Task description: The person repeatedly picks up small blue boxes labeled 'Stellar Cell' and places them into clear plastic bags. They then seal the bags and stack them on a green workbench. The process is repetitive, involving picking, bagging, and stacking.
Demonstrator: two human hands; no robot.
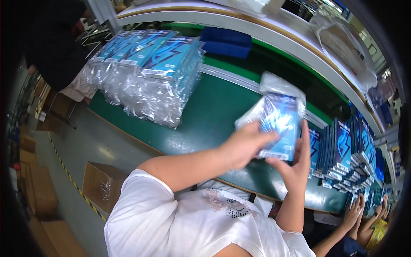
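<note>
Between my hands, above the green tabletop (205, 107), is a flat blue box (283, 122) with a shiny front. My left hand (246, 145) grips its left side, the thumb lying across the front. My right hand (296, 168) holds the right edge and the lower end, fingers upright along the side. Clear plastic bag film (280, 83) spreads above the box and to its left. Whether the box is fully inside the bag, I cannot tell. Nearest to my right hand are stacks of similar blue boxes (342, 145).
A heap of bagged blue boxes (167, 58) is piled at the table's left. Behind it sits a dark blue bin (227, 43). A white shelf (295, 45) runs overhead along the back. On the floor stands a cardboard carton (100, 186). Another person's hands (353, 212) are at lower right.
</note>
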